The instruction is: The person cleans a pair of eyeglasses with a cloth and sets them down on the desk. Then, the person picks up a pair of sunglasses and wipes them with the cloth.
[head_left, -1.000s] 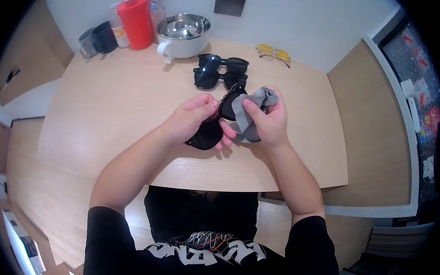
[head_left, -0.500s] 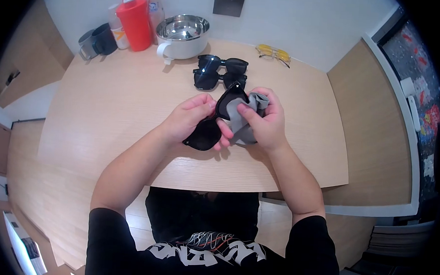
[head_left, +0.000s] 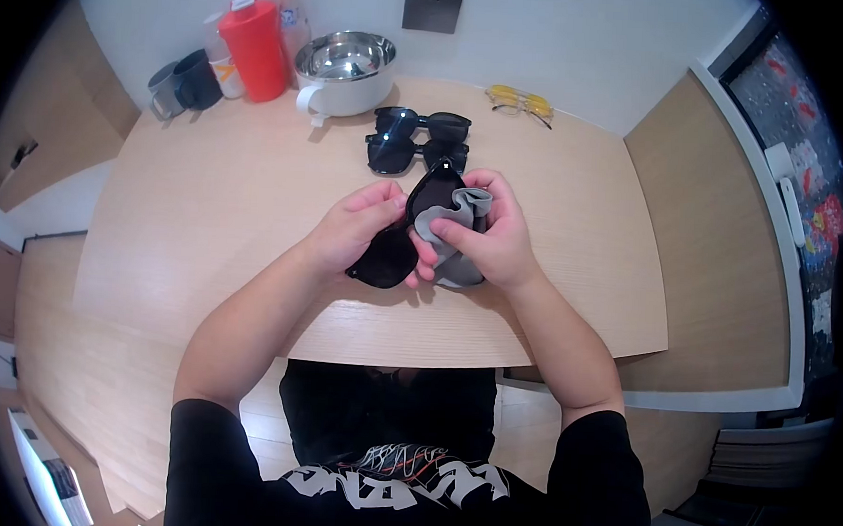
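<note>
My left hand (head_left: pixel 357 230) grips a pair of black sunglasses (head_left: pixel 387 257) near the bridge, the frame tilted over the front part of the table. My right hand (head_left: pixel 495 236) pinches a grey cloth (head_left: pixel 459 265), which lies against the upper right lens; the thumb presses on the cloth. Part of that lens is covered by the cloth. Just beyond the hands, two more pairs of dark sunglasses lie on the table, one nearer (head_left: pixel 394 156) and one behind it (head_left: pixel 446 126). Farther right by the wall are yellow-tinted glasses (head_left: pixel 532 103).
A steel bowl with a white outside (head_left: pixel 351 93) stands at the back of the wooden table (head_left: pixel 207 216). Left of it are a red jug (head_left: pixel 257 54), clear bottles and two dark mugs (head_left: pixel 197 79). A wooden panel (head_left: pixel 714 248) borders the right side.
The right hand and grey cloth have moved left and slightly down across the lens. The held sunglasses have shifted slightly left with the left hand, which keeps its grip.
</note>
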The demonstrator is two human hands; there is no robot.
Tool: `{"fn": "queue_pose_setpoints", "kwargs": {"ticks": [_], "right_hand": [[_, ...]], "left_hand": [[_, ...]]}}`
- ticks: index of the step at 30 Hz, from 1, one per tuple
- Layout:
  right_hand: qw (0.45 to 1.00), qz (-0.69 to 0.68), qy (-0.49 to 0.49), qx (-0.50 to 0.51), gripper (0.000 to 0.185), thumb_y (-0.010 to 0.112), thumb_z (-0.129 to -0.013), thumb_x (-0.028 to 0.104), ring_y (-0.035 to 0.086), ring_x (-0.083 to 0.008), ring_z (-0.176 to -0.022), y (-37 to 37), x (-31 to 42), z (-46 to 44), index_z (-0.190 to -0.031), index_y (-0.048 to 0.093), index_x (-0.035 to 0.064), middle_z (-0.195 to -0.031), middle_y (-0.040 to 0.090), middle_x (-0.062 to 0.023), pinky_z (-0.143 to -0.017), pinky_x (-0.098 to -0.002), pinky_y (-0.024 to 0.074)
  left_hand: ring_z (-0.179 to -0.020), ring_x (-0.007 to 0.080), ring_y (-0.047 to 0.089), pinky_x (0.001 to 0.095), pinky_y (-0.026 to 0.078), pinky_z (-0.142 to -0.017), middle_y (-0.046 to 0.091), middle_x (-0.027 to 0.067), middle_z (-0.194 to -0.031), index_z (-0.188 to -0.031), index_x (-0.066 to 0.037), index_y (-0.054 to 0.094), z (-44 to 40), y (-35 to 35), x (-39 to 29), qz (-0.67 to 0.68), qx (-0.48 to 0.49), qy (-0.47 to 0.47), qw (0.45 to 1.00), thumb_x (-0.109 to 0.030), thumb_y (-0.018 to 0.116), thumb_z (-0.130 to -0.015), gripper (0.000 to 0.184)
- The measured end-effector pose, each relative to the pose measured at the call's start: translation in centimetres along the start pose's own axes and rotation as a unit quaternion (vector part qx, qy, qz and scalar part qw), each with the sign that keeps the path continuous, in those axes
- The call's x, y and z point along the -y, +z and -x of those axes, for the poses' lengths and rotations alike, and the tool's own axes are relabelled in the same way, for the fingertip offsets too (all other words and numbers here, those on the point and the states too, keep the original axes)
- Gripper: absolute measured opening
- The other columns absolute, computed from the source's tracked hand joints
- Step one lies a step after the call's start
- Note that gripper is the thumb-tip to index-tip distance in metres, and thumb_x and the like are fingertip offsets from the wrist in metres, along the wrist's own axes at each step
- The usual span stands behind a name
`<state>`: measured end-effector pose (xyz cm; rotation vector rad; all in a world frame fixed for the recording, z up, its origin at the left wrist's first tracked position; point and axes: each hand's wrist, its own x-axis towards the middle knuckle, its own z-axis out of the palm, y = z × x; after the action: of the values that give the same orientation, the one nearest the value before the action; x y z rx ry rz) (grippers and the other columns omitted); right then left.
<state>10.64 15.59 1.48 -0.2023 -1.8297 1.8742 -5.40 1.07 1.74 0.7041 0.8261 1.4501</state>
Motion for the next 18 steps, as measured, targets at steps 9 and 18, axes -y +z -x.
{"fn": "queue_pose_setpoints", "kwargs": {"ticks": [9,18], "right_hand": [[0.996,0.039,-0.056,-0.056,0.018,0.070,-0.090,0.006,0.059,-0.0081,-0.086,-0.5,0.5,0.0,-0.105,0.060,0.0030,-0.093,0.064,-0.0022,-0.076,-0.0240,0.0481],[0.997,0.031,-0.067,-0.038,0.023,0.073,-0.087,0.006,0.059,-0.0083,-0.088,-0.3,0.2,0.1,-0.106,0.059,0.0029,-0.095,0.064,-0.0022,-0.077,-0.0246,0.0490]], "left_hand": [[-0.077,0.0410,0.068,0.0464,0.058,-0.066,0.065,0.0308,-0.088,-0.100,-0.008,0.040,0.1,-0.1,0.2,-0.003,0.048,0.013,0.999,-0.023,0.039,-0.104,0.016],[-0.074,0.0358,0.069,0.0426,0.059,-0.064,0.067,0.0277,-0.087,-0.100,-0.004,0.040,0.2,0.4,-0.1,0.001,0.054,0.009,0.999,-0.022,0.036,-0.106,0.019]]}}
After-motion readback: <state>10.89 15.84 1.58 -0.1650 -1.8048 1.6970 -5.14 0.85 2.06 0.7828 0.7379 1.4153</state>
